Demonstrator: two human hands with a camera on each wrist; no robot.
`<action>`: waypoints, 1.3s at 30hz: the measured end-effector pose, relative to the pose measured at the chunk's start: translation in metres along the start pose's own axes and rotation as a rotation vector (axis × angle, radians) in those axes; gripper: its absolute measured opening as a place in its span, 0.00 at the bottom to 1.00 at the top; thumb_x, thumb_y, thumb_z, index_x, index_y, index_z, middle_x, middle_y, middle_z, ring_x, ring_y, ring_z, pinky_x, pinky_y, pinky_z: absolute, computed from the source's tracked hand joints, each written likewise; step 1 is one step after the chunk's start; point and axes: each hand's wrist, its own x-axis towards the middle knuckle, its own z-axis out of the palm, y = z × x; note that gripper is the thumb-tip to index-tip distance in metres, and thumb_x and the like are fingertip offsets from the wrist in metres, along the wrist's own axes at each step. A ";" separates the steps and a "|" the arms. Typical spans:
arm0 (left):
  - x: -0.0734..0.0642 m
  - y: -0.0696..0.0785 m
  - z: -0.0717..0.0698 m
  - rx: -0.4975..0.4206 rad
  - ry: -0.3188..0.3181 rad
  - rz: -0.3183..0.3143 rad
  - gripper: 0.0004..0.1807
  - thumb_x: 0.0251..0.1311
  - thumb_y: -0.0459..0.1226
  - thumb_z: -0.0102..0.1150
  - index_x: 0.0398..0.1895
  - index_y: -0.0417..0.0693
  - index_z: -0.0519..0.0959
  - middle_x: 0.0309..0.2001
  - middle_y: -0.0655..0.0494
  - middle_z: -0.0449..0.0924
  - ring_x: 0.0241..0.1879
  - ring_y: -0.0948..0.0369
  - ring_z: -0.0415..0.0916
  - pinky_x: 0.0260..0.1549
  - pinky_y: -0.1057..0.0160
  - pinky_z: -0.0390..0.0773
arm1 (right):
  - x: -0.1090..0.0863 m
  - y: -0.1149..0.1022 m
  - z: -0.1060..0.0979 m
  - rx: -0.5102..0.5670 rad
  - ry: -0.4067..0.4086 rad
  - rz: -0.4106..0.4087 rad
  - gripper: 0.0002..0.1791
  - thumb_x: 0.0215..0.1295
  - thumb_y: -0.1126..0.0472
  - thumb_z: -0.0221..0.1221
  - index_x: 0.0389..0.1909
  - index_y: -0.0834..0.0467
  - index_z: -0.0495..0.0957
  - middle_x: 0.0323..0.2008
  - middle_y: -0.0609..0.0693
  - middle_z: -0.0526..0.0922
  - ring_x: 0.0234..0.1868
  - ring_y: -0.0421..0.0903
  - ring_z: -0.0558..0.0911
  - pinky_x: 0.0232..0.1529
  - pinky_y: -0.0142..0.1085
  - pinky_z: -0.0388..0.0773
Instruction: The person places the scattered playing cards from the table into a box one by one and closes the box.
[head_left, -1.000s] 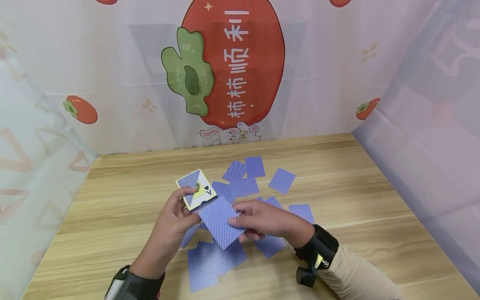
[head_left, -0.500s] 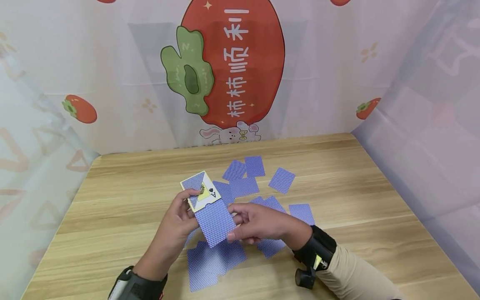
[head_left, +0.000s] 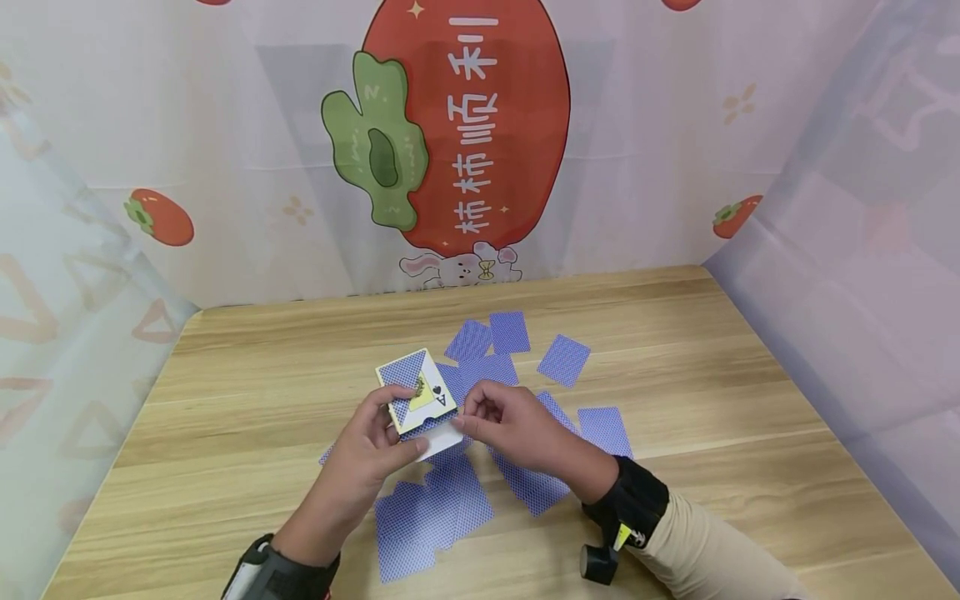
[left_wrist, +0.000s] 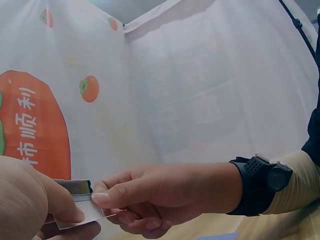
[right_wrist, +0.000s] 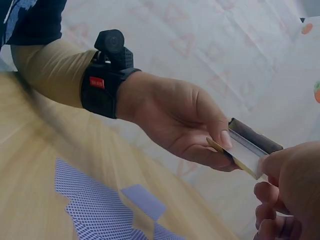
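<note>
A playing-card box (head_left: 417, 392) with an ace on its face is held tilted above the table by my left hand (head_left: 369, 446), fingers over the face and thumb on the white flap (head_left: 438, 440). A thin blue strip shows at the box mouth beside the flap. My right hand (head_left: 521, 425) pinches the box's right corner by the flap, its fingers curled. In the left wrist view the right thumb (left_wrist: 102, 198) lies at the flap's edge. The right wrist view shows the left thumb (right_wrist: 226, 140) on the open end of the box. What lies deeper inside is hidden.
Several blue-backed playing cards lie face down on the wooden table (head_left: 712, 375): a cluster (head_left: 420, 525) at the front, others behind the hands, one card (head_left: 564, 360) to the right. A printed curtain (head_left: 637, 150) hangs behind the table.
The blue-backed cards that stuck out of the box have gone inside it. The white flap now shows. Left hand and box have shifted slightly right; the right hand has moved to the box corner.
</note>
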 end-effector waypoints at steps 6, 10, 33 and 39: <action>-0.001 0.003 0.000 0.010 0.000 0.012 0.37 0.60 0.21 0.61 0.70 0.42 0.57 0.69 0.36 0.60 0.58 0.60 0.76 0.50 0.65 0.82 | 0.000 -0.001 -0.006 -0.066 0.037 0.005 0.07 0.71 0.51 0.63 0.36 0.48 0.78 0.27 0.43 0.77 0.26 0.39 0.72 0.25 0.30 0.69; -0.001 0.005 0.000 0.009 0.012 -0.006 0.37 0.60 0.21 0.61 0.70 0.43 0.57 0.70 0.37 0.60 0.58 0.59 0.75 0.50 0.65 0.82 | 0.001 -0.001 -0.015 -0.101 0.065 0.018 0.06 0.70 0.51 0.63 0.36 0.47 0.78 0.28 0.43 0.77 0.28 0.42 0.73 0.26 0.31 0.70; -0.001 0.008 -0.008 0.019 0.038 0.032 0.37 0.59 0.21 0.60 0.69 0.46 0.58 0.69 0.36 0.59 0.60 0.60 0.75 0.51 0.65 0.81 | 0.020 0.079 -0.123 -0.585 0.193 0.224 0.14 0.73 0.62 0.59 0.57 0.60 0.78 0.58 0.57 0.79 0.60 0.57 0.77 0.59 0.53 0.77; -0.002 0.009 -0.008 0.020 0.036 0.030 0.36 0.59 0.21 0.60 0.69 0.47 0.59 0.68 0.36 0.60 0.59 0.61 0.75 0.51 0.65 0.81 | 0.016 0.102 -0.135 -0.661 0.080 0.204 0.19 0.70 0.68 0.60 0.60 0.61 0.78 0.66 0.60 0.74 0.70 0.59 0.70 0.69 0.56 0.67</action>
